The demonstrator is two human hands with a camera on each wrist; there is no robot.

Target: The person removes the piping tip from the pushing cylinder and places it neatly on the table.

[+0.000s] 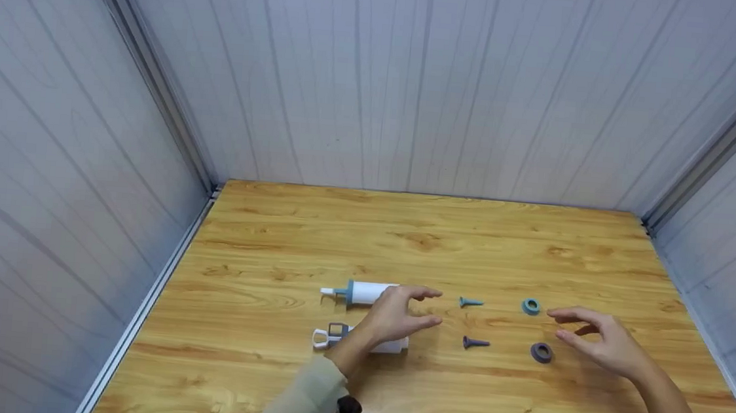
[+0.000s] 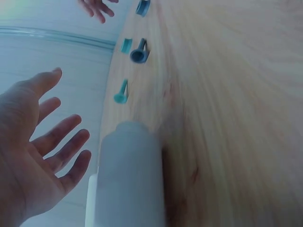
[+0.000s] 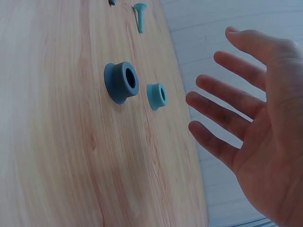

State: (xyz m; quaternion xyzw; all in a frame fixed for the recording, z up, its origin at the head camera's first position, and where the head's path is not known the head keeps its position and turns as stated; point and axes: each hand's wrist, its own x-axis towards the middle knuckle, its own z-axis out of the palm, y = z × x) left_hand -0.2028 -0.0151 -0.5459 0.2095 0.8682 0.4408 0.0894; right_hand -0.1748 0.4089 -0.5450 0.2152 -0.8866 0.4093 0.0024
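My left hand (image 1: pixel 391 316) is held over two white cylinders with fingers and thumb apart, gripping nothing. The far cylinder (image 1: pixel 369 292) has a teal collar and a white rod at its left end. Partly hidden under the hand and forearm, the near cylinder (image 1: pixel 396 346) has a grey part and a white loop handle at its left. My right hand (image 1: pixel 610 347) hovers, fingers loosely bent and holding nothing, beside a teal ring cap (image 1: pixel 531 306) and a dark grey ring cap (image 1: pixel 541 353). Between the hands lie a teal nozzle (image 1: pixel 471 302) and a dark grey nozzle (image 1: pixel 476 342).
Everything lies on a wood-grain table (image 1: pixel 314 228). Pale panel walls (image 1: pixel 384 89) enclose it at the back and both sides, with a metal rail (image 1: pixel 150 301) along the left edge. Dark wrist straps (image 1: pixel 349 407) sit at the light sleeves.
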